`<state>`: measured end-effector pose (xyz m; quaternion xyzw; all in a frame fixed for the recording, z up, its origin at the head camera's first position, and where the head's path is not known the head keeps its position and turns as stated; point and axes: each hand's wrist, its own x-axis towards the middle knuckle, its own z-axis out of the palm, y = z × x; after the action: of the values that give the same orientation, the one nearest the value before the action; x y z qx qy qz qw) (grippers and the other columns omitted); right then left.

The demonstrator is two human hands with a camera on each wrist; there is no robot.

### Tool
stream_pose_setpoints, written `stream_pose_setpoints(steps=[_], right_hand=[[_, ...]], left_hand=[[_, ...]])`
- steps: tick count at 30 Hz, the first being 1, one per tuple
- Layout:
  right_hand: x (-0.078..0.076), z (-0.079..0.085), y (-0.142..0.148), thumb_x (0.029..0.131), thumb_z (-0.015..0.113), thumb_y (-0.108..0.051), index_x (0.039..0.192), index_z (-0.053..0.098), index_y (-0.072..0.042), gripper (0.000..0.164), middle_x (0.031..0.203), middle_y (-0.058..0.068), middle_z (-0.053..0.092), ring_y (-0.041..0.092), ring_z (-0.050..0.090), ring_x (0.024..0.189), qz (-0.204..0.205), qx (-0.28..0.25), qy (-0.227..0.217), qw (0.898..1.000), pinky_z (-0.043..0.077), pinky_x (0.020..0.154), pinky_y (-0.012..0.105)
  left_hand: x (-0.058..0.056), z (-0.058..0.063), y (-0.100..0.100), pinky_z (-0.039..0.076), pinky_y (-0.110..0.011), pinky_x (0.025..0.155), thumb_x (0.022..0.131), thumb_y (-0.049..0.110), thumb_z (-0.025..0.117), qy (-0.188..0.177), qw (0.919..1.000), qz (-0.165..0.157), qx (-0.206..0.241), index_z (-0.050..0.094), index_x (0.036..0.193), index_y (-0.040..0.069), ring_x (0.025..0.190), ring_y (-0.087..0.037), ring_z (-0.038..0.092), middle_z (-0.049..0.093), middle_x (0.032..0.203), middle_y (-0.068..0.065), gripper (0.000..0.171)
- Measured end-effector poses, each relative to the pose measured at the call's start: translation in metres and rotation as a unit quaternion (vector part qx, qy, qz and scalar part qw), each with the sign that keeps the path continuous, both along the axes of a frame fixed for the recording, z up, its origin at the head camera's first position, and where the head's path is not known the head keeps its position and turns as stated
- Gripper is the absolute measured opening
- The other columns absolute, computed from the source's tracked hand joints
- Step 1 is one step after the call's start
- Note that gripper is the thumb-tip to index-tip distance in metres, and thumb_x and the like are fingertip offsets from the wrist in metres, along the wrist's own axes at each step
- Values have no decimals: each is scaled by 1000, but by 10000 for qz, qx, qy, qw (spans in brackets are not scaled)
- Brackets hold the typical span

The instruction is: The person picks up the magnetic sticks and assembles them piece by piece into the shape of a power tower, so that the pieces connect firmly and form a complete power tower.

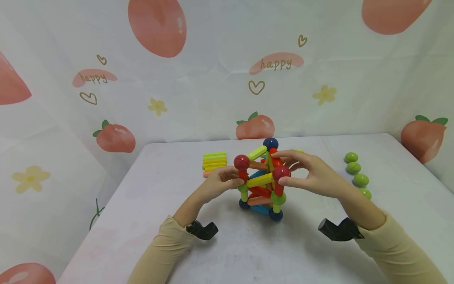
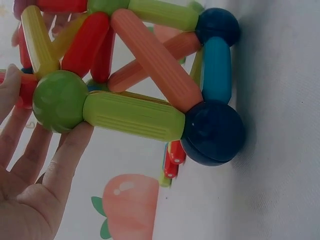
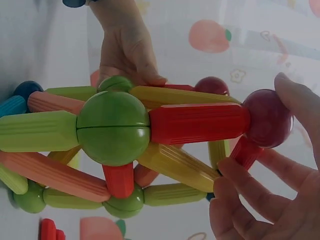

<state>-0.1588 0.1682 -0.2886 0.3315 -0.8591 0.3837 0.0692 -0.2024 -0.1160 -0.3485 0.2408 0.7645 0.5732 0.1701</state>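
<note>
Left grip [image 1: 218, 184] and right grip [image 1: 315, 174] hold the toy frame [image 1: 260, 180] between them.

A white table [image 1: 227, 252] spans the lower part of the frame. On it, yellow, green and orange rods [image 1: 214, 161] lie left of centre, four green balls [image 1: 353, 168] line the right, and a ball-and-rod structure [image 1: 260, 180] stands mid-frame.

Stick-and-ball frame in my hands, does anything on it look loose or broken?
Nothing stands out on the frame: where joints show, sticks meet balls, with no visible breakage. The left hand and right hand both hold it.
</note>
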Motion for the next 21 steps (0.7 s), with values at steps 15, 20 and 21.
stream_pose_setpoints(steps=[15, 20, 21], right_hand=[[-65, -38, 28, 93, 57, -26, 120, 58, -8, 32, 114, 15, 63, 17, 62, 90, -750, -64, -1764, 9814, 53, 80, 31], [-90, -71, 22, 91, 58, -19, 117, 59, -2, 31, 113, 20, 61, 30, 58, 100, -539, 140, -2128, 9755, 55, 81, 39], [-94, -76, 20, 91, 59, -17, 116, 60, -1, 30, 112, 20, 61, 31, 57, 102, -537, 168, -2176, 9744, 55, 81, 37]], left_hand=[[2, 1, -7, 55, -33, 85, 88, 13, 64, 209, 9997, 16, -119, 60, 116, 3, 110, -22, 57, 61, 113, -17, 31], [2, 1, -10, 56, -33, 84, 87, 13, 65, 304, 9995, 29, -122, 61, 114, 1, 109, -23, 59, 62, 110, -19, 29], [2, 2, -11, 56, -32, 83, 87, 13, 65, 319, 9994, 40, -134, 61, 114, 1, 108, -23, 59, 62, 109, -19, 29]])
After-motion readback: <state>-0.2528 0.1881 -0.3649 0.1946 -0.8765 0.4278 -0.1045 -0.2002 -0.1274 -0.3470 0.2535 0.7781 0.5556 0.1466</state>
